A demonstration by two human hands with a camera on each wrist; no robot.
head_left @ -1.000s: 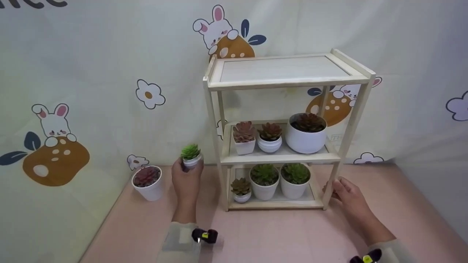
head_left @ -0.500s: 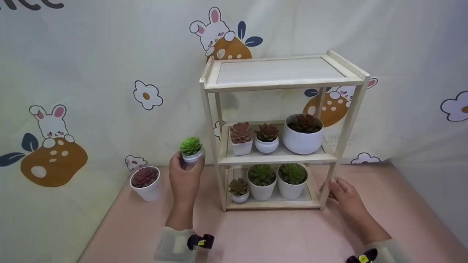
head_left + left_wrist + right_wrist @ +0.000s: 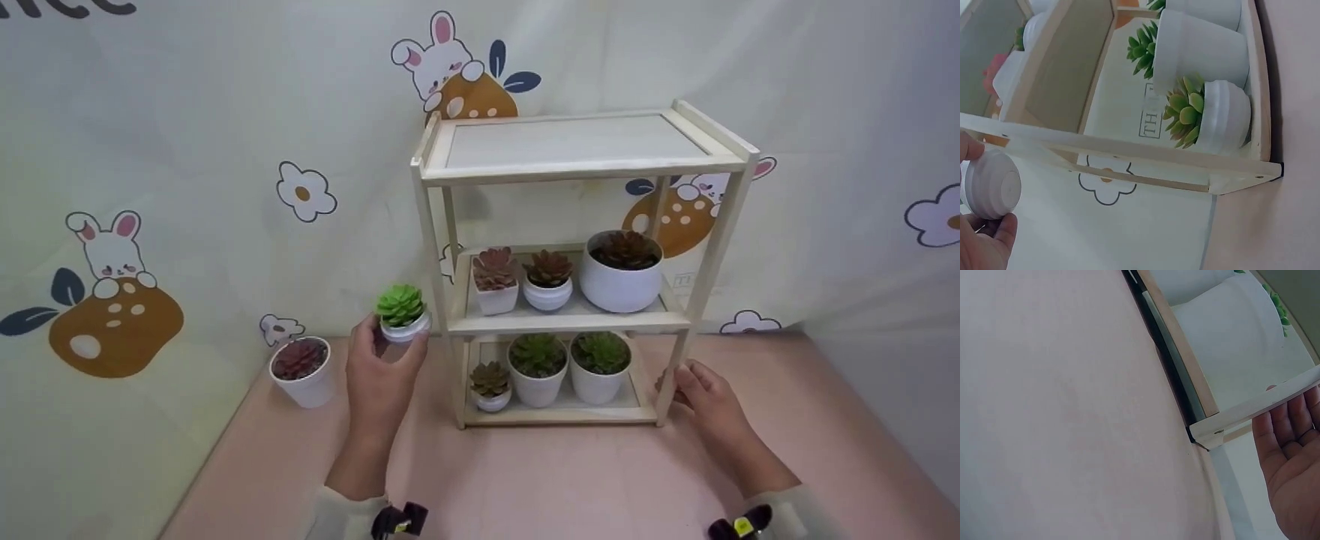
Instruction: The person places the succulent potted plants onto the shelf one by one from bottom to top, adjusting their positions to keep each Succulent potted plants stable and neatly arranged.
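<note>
A small green potted succulent (image 3: 403, 309) is held in the air by my left hand (image 3: 381, 379), just left of the wooden shelf (image 3: 568, 326). Thumb and fingers pinch the sides of its round white pot (image 3: 992, 184), whose underside faces the left wrist camera. My right hand (image 3: 709, 397) grips the shelf's right front post low down. In the right wrist view the fingers (image 3: 1282, 424) reach behind that post, hiding their tips. A brown succulent (image 3: 491, 384) in a small pot and two green ones (image 3: 537, 360) stand on the bottom tier.
On the middle tier are a square-potted pink succulent (image 3: 496, 279), a small reddish one (image 3: 548, 279) and a large white pot (image 3: 622, 276). A red succulent (image 3: 301, 371) stands on the pink table (image 3: 570, 480) at left. A printed cloth (image 3: 187, 90) hangs behind.
My left hand has brought the green succulent slightly right and up, closer to the shelf, tilting its plant toward the head camera. The right hand stays on the post.
</note>
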